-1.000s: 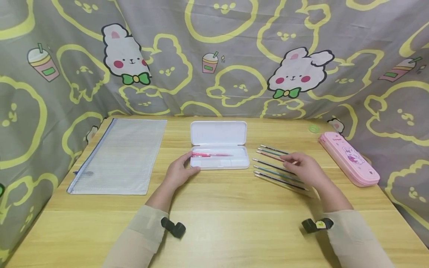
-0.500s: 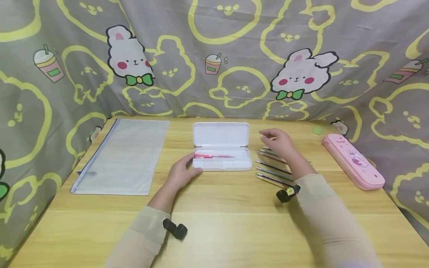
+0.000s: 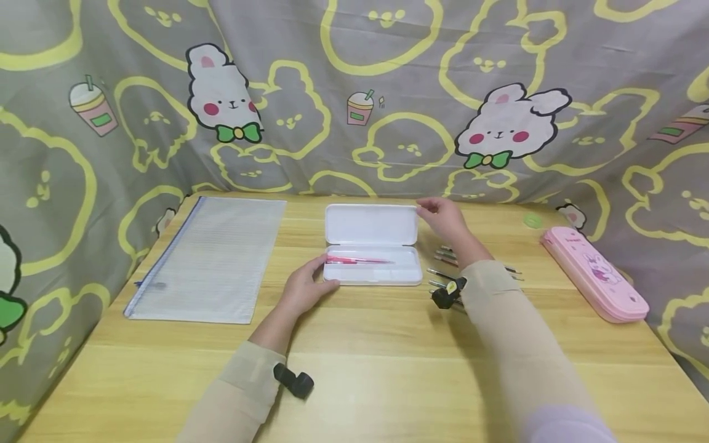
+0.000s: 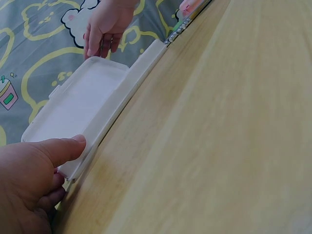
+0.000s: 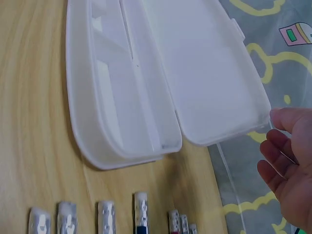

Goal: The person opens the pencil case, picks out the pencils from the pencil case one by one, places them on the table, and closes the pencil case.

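Observation:
A white plastic pencil box [image 3: 371, 224] stands with its lid raised in the head view. Red slender pen-like items [image 3: 338, 260] lie in its tray; their exact kind is unclear. My left hand [image 3: 304, 288] grips the box's left end, thumb [image 4: 73, 146] over the rim and fingers curled below. At the lid's upper right corner is my right hand [image 3: 445, 221], its thumb [image 5: 280, 116] touching the edge and its other fingers loosely bent. Several pencils [image 5: 141, 214] lie right of the box, partly hidden by my right arm in the head view.
A translucent mesh zip pouch [image 3: 216, 258] lies flat on the left of the wooden table [image 3: 360, 351]. To the right are a pink pencil case [image 3: 598, 271] and a small green ring-like thing [image 3: 532, 221]. A patterned curtain [image 3: 310, 141] hangs behind the table.
My right hand has moved from over the pencils up and left to the lid's corner. The left hand stays on the box. The whole view has shifted slightly.

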{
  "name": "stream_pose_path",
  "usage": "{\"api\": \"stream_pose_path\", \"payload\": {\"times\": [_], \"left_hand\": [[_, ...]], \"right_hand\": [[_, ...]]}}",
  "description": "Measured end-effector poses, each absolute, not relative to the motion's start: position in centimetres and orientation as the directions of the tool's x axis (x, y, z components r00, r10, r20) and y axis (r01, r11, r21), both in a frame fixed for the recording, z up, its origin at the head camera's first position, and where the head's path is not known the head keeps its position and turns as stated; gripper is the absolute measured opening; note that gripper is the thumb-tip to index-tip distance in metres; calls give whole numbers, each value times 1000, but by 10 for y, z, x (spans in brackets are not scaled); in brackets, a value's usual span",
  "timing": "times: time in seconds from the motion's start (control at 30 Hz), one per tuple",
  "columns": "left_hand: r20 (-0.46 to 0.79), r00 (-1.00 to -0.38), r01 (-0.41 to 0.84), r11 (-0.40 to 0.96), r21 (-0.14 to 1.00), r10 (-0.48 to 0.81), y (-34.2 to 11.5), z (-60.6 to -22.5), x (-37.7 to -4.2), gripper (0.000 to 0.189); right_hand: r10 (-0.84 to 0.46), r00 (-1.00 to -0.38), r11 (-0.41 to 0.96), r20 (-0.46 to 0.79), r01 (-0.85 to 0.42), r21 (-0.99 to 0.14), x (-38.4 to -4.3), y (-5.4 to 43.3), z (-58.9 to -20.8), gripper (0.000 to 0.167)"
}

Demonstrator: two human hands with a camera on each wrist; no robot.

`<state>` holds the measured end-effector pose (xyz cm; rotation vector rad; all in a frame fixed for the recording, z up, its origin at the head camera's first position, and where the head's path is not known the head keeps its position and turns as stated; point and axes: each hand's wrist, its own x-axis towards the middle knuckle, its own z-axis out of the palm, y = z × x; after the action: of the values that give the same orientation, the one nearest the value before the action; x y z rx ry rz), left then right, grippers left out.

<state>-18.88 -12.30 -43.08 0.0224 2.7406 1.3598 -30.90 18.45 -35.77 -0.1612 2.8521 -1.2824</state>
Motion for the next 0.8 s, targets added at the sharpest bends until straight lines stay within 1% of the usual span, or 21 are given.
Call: {"api": "stream_pose_path", "payload": {"times": [0.2, 0.43, 0.8], "left_hand": [[-68, -996, -21, 603, 798, 56, -121, -432, -188, 75], [-71, -996, -24, 596, 803, 56, -120, -432, -188, 76], [-50, -997, -5, 606, 795, 57, -124, -431, -189, 75]], "right_hand": [[-93, -996, 672, -5, -59, -738, -309, 181, -356, 39], [-85, -996, 669, -2, -56, -741, -308, 182, -358, 36], [-156, -985, 635, 79, -161, -756, -285, 187, -357, 31]]}}
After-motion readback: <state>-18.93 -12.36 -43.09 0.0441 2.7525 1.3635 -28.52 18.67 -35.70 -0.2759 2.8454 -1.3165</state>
